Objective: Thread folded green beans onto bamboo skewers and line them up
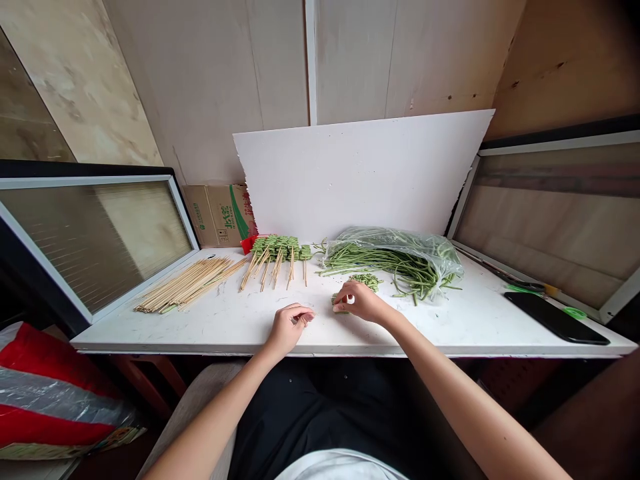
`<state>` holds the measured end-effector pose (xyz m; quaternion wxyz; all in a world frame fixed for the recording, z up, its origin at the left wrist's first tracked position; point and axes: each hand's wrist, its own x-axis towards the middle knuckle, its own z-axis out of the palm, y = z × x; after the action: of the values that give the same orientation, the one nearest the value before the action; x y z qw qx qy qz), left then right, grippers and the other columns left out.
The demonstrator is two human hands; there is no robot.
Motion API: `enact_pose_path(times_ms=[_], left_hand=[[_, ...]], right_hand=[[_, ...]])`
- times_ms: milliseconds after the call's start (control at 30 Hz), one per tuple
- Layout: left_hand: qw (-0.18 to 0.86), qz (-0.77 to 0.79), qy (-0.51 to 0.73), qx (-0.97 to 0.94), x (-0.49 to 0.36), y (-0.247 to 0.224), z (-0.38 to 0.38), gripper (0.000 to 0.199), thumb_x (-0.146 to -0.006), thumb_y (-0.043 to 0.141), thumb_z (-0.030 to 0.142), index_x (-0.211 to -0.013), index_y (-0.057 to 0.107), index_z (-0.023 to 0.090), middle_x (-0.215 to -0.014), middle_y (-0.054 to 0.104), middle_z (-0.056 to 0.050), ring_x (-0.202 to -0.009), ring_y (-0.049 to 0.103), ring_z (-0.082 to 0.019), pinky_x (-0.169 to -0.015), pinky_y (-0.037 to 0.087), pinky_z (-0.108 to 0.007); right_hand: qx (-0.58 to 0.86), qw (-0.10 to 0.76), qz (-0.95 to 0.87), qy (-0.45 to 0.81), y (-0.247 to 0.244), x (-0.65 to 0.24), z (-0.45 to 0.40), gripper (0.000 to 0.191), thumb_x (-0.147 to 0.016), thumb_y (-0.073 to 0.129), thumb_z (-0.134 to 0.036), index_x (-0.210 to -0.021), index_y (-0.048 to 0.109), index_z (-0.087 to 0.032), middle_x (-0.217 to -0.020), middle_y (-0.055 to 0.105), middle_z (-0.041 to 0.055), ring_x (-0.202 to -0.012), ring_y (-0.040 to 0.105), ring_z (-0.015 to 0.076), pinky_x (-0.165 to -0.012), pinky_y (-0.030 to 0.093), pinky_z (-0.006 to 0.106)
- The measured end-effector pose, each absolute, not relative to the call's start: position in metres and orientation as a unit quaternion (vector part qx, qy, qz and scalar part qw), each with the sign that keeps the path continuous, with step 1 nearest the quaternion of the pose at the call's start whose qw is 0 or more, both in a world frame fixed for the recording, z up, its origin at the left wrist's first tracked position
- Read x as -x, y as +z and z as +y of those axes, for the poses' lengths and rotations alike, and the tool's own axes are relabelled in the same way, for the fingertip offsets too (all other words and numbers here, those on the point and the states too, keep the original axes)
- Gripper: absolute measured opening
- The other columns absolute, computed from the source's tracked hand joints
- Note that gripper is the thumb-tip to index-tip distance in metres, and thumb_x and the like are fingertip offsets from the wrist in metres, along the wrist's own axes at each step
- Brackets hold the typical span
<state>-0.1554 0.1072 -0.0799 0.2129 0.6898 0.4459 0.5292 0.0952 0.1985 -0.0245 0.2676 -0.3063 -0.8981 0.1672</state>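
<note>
My right hand (361, 301) is at the middle of the white table, thumb and forefinger curled in a pinch on a few cut long bean pieces (342, 311). Just behind it lies a small pile of cut long bean pieces (367, 281), partly hidden by the hand. My left hand (291, 328) hovers near the front edge with its fingers curled inward; whatever they hold, if anything, is too small to make out. Farther back, several finished bean skewers (280, 251) lie stacked, sticks toward me. To their left is a heap of bare bamboo skewers (187, 283).
Whole long beans (370, 259) spill from a clear plastic bag (420, 243) at the back. A black phone (555, 317) lies at the right, by a green ring (574, 313). A cardboard box (217, 217) and a white board (360, 177) stand behind.
</note>
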Motion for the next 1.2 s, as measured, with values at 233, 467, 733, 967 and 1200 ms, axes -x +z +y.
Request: enact_pose_path(times_ms=[233, 467, 733, 967, 1200], left_hand=[[0.205, 0.456, 0.515, -0.696, 0.156, -0.082, 0.108, 0.025, -0.098, 0.067, 0.035, -0.091, 0.081, 0.016, -0.08, 0.071, -0.006, -0.065, 0.062, -0.014, -0.062, 0.05, -0.026], [0.166, 0.469, 0.487, -0.718, 0.156, -0.086, 0.111, 0.025, -0.1, 0.062, 0.034, -0.103, 0.081, 0.018, -0.101, 0.075, -0.011, -0.084, 0.069, -0.018, -0.067, 0.052, -0.026], [0.214, 0.486, 0.506, -0.68, 0.154, -0.083, 0.108, 0.029, -0.089, 0.078, 0.03, -0.115, 0.076, 0.019, -0.085, 0.079, -0.006, -0.082, 0.072, -0.02, -0.084, 0.058, -0.033], [0.327, 0.449, 0.528, -0.643, 0.153, -0.081, 0.106, 0.039, -0.089, 0.079, 0.044, -0.116, 0.074, 0.016, -0.089, 0.081, -0.01, -0.075, 0.076, -0.022, -0.072, 0.062, -0.034], [0.322, 0.455, 0.52, -0.648, 0.154, -0.08, 0.108, 0.045, -0.089, 0.078, 0.048, -0.118, 0.074, 0.013, -0.087, 0.079, -0.01, -0.066, 0.073, -0.019, -0.068, 0.061, -0.032]], right_hand=[[0.302, 0.215, -0.918, 0.144, -0.035, -0.1, 0.205, 0.009, -0.082, 0.086, -0.031, -0.085, 0.082, -0.023, -0.082, 0.076, 0.0056, -0.086, 0.063, 0.0249, -0.084, 0.048, 0.036], [0.286, 0.265, -0.915, 0.103, -0.043, -0.101, 0.21, 0.012, -0.081, 0.088, -0.034, -0.085, 0.081, -0.025, -0.08, 0.071, 0.0063, -0.089, 0.059, 0.0278, -0.08, 0.049, 0.038], [0.244, 0.271, -0.921, 0.14, -0.025, -0.081, 0.18, 0.026, -0.082, 0.089, -0.035, -0.105, 0.081, -0.025, -0.092, 0.075, 0.0077, -0.095, 0.061, 0.0276, -0.082, 0.049, 0.037], [0.172, 0.3, -0.924, 0.161, -0.036, -0.051, 0.157, 0.016, -0.093, 0.079, -0.031, -0.107, 0.08, -0.024, -0.093, 0.077, 0.0079, -0.092, 0.063, 0.0248, -0.082, 0.051, 0.036], [0.197, 0.351, -0.907, 0.122, -0.037, -0.057, 0.169, 0.016, -0.1, 0.07, -0.034, -0.103, 0.08, -0.023, -0.09, 0.075, 0.0099, -0.093, 0.061, 0.0267, -0.081, 0.051, 0.039]])
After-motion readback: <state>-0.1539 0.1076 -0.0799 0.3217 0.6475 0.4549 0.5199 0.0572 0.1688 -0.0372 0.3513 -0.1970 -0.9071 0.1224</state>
